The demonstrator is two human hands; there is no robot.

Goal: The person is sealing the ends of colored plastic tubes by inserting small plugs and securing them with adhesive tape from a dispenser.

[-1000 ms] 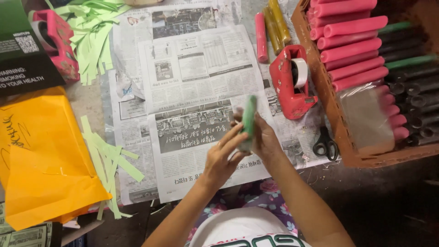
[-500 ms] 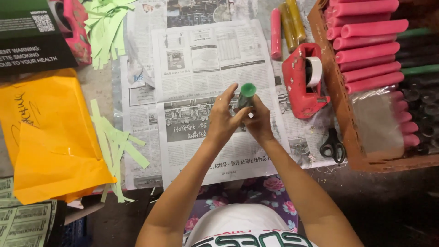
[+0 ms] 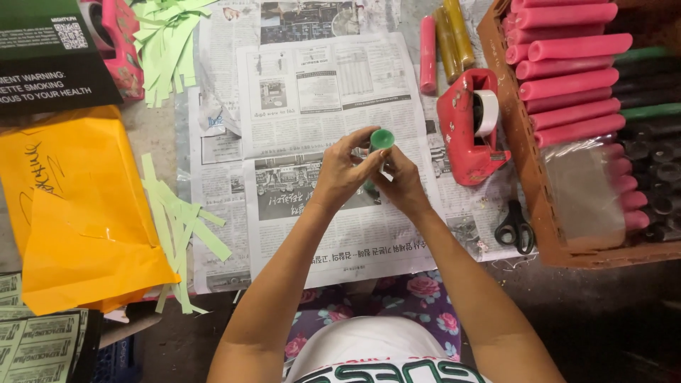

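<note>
Grey concrete work surface (image 3: 159, 131), worn, stained, mostly covered. Newspaper sheets (image 3: 319, 78) spread across centre of frame. Brown wooden crate (image 3: 528, 163) at right edge, upper to middle. Bottom right of frame falls into dark shadow. Light even and flat from above, no hard shadows. No walls or windows in view.

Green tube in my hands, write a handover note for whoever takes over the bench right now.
Left hand and right hand together grip the green tube, held end-up over the newspaper.
Green paper strips lie left of the hands; more at top left.
Red tape dispenser and scissors sit to the right.
Done: pink tubes fill the brown tray.
Left: one pink and two yellow tubes lie loose on the paper.
</note>
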